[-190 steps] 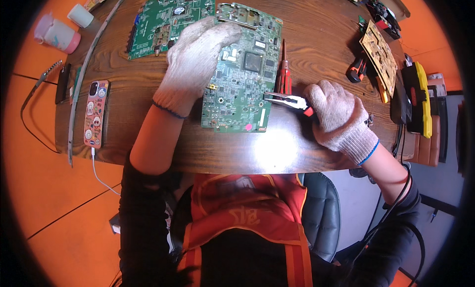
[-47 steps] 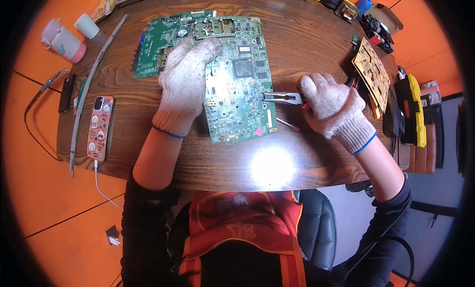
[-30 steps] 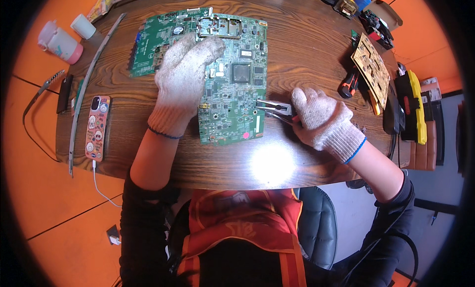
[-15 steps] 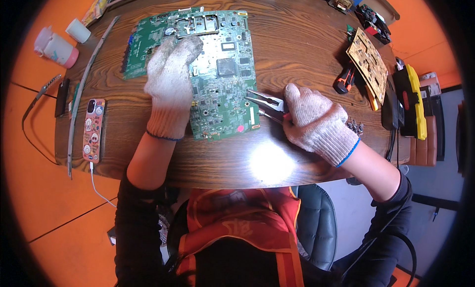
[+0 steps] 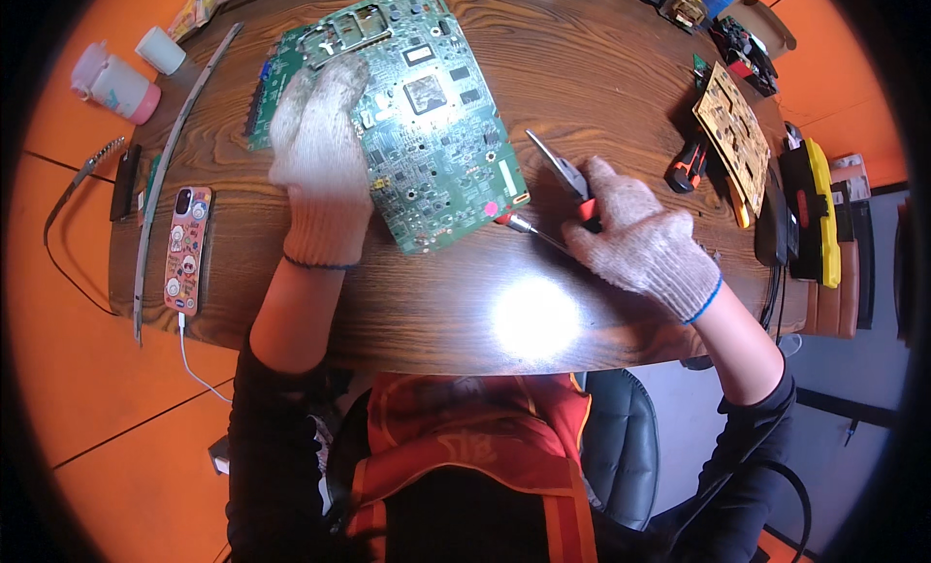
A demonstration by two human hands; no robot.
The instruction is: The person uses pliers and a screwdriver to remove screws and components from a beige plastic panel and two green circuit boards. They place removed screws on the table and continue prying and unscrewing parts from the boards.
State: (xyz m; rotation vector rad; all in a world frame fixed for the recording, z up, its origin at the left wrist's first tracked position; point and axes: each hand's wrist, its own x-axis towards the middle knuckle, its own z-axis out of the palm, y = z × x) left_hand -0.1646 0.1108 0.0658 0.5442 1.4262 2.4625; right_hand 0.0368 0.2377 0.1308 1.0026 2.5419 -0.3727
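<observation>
My left hand [image 5: 322, 141], in a knitted white glove with dirty fingers, is closed on the left edge of a green circuit board [image 5: 441, 160]. The board lies tilted, its lower end to the right, with chips and a metal frame at its top. My right hand [image 5: 635, 224], gloved alike, grips red-handled needle-nose pliers [image 5: 562, 165]. Their jaws look closed and point up and left, apart from the board's right edge. A screwdriver [image 5: 529, 225] with a red handle lies between the board's lower right corner and my right hand, which covers its far end.
A second green board [image 5: 267, 93] lies partly under the first. To the left are a phone [image 5: 187, 253] on a white cable, a long metal strip [image 5: 184, 141] and a bottle [image 5: 112, 86]. A brown board [image 5: 732, 141], a cutter knife [image 5: 687, 165] and a yellow-black case [image 5: 819, 214] stand right.
The board has turned counterclockwise and shifted up and left with my left hand. The pliers have drawn away to the right from its edge, and their jaws have come together.
</observation>
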